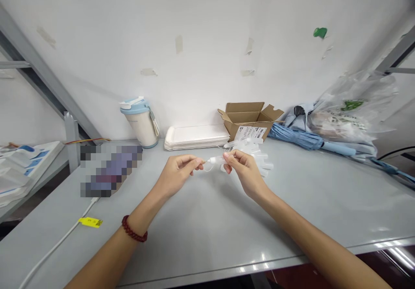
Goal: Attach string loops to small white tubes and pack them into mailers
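Note:
Between the thumb and fingers of my right hand [245, 170] is a small clear plastic bottle [218, 159], its white narrow nozzle pointing left. My left hand [179, 171] is closed in a pinch just beyond the nozzle's tip. What those fingertips grip is too small to make out. A thin pale loop hangs below the nozzle between the two hands. Just behind my right hand lies a pile of similar clear bottles [266, 166], partly covered by that hand.
Along the wall stand a cream tumbler [142, 126], stacked white trays [197, 136] and an open cardboard box [248, 124]. A folded blue umbrella [296, 136] and a plastic bag [350, 111] lie to the right. At left are a blurred-out object [112, 172] and a white cable [53, 251].

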`<state>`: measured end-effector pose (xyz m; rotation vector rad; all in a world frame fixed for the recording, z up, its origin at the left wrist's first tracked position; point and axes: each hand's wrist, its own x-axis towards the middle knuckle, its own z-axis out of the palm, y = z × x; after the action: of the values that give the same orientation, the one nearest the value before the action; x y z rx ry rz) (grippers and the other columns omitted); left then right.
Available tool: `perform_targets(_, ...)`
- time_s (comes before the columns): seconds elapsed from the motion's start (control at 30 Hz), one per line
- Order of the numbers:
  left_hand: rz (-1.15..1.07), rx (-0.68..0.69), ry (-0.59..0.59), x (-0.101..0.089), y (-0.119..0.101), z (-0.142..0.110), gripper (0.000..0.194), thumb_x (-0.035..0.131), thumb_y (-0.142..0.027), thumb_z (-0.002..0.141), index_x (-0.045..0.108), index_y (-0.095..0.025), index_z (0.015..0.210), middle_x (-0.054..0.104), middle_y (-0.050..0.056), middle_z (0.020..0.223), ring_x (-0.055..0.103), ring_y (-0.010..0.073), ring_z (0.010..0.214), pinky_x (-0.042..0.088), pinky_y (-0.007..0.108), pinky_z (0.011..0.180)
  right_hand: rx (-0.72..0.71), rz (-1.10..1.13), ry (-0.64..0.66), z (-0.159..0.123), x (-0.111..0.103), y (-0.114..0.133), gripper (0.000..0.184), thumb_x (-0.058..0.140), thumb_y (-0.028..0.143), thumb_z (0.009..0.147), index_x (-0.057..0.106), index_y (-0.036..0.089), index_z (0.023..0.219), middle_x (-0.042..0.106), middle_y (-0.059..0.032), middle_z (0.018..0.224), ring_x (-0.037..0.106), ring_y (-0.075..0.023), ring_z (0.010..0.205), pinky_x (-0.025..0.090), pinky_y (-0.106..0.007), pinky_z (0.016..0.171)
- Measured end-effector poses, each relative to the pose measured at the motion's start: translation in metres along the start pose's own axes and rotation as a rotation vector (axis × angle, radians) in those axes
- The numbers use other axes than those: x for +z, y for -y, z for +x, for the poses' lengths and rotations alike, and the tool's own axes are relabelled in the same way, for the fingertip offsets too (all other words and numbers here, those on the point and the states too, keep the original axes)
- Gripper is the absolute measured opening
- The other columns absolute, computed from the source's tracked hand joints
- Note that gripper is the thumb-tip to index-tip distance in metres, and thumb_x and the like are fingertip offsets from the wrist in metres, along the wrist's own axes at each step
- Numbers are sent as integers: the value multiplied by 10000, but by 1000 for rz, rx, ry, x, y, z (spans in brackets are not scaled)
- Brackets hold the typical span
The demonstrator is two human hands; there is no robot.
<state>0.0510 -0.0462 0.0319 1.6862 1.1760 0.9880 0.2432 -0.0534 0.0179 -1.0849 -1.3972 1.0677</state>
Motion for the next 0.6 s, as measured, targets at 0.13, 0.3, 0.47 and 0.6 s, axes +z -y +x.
perform_targets(0.13,63,21,15,0,1,1,301,488,-419,811,669,-179,796,664,29,793,551,149,709,433,247,632,-5,-17,-1,-1,-1,-2,322,526,505,805,516,201,699,514,18,538,466,-136,586,344,-277,584)
perform_targets(0.3,172,28,169,-11,-3,0,282,512,-411,778,648,-175,705,635,14,721,528,144,666,405,231,597,-25,-170,53,-5,5,-5,307,479,498,836,541,203,780,603,-18,684,528,-161,681,387,-295,629)
perform_targets(0.47,373,-112,321,-50,5,5,239,538,-357,734,652,-184,614,574,-9,584,465,127,561,311,214,504,-341,-352,-41,-24,4,39,216,451,426,868,567,259,939,616,-68,941,558,-217,872,435,-376,749)
perform_targets(0.6,522,-193,368,-69,21,10,292,549,-385,711,611,-177,515,485,-26,465,399,115,466,254,228,466,-291,-500,-7,-113,-17,23,239,493,574,776,630,425,905,640,-70,913,596,-259,924,467,-417,658)
